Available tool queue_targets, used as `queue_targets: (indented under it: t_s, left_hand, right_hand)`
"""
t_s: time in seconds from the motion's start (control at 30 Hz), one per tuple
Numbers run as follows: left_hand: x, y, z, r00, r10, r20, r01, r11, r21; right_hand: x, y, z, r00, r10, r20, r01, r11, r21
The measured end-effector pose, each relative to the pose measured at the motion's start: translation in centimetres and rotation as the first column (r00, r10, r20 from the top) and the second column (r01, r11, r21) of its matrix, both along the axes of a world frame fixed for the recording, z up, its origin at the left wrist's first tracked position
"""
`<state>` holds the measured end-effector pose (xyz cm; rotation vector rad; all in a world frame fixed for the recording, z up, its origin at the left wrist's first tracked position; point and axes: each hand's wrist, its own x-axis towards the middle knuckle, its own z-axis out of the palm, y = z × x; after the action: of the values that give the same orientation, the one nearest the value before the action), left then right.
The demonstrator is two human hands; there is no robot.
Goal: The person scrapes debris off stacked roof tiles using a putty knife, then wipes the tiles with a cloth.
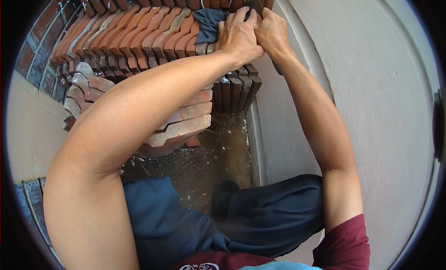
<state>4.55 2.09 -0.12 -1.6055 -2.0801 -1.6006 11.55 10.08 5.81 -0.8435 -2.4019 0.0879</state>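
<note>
At the top of the view, my left hand [238, 36] and my right hand [272, 32] are close together and touching. A dark, flat, squared-off piece [253, 4] sticks up between them. The fingers of both hands are bent around it, but its lower part is hidden and I cannot make out its kind. A dark grey-blue cloth [208, 25] lies over the tiles just left of my left hand. Beneath and beside the hands, reddish clay roof tiles [144, 35] with wavy edges stand packed on edge in a row.
More tiles stand on edge in a dark stack [236, 88] below my hands. A looser pile of tiles [179, 121] sits under my left forearm. A pale grey wall [371, 112] rises close on the right. The dirty floor [218, 144] has small debris.
</note>
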Motion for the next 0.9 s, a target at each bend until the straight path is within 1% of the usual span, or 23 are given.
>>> queue_targets:
  t_s: [0.1, 0.2, 0.4, 0.6, 0.7, 0.8, 0.9]
  left_hand:
    - [-0.2, -0.1, 0.0, 1.000, 0.000, 0.004, 0.000, 1.000, 0.008]
    - [-0.3, -0.2, -0.1, 1.000, 0.004, -0.003, -0.004, 1.000, 0.017]
    - [-0.1, 0.2, -0.2, 1.000, 0.028, 0.007, -0.029, 0.999, 0.044]
    - [-0.1, 0.2, -0.2, 0.999, 0.034, 0.006, -0.034, 0.997, 0.070]
    - [-0.2, 0.0, -0.1, 1.000, 0.012, 0.019, -0.012, 0.999, 0.042]
    - [-0.3, -0.2, 0.4, 1.000, -0.003, 0.026, 0.005, 0.998, -0.068]
    - [-0.1, -0.4, 0.2, 1.000, -0.007, 0.016, 0.006, 0.999, 0.034]
  right_hand:
    - [-0.1, 0.0, 0.4, 0.998, 0.016, 0.065, -0.018, 0.999, 0.033]
    - [-0.2, -0.5, 0.3, 1.000, -0.001, -0.013, 0.000, 0.998, -0.058]
    - [-0.3, 0.5, 0.1, 1.000, 0.024, -0.001, -0.023, 1.000, 0.010]
    - [-0.3, 0.5, -0.2, 0.998, 0.032, -0.055, -0.030, 0.999, 0.035]
    - [-0.3, 0.4, -0.1, 1.000, 0.019, 0.010, -0.020, 0.999, 0.025]
    - [-0.3, 0.1, 0.0, 0.999, 0.022, 0.026, -0.023, 0.999, 0.046]
    - [-0.3, -0.4, 0.1, 0.999, -0.032, -0.005, 0.032, 0.999, -0.015]
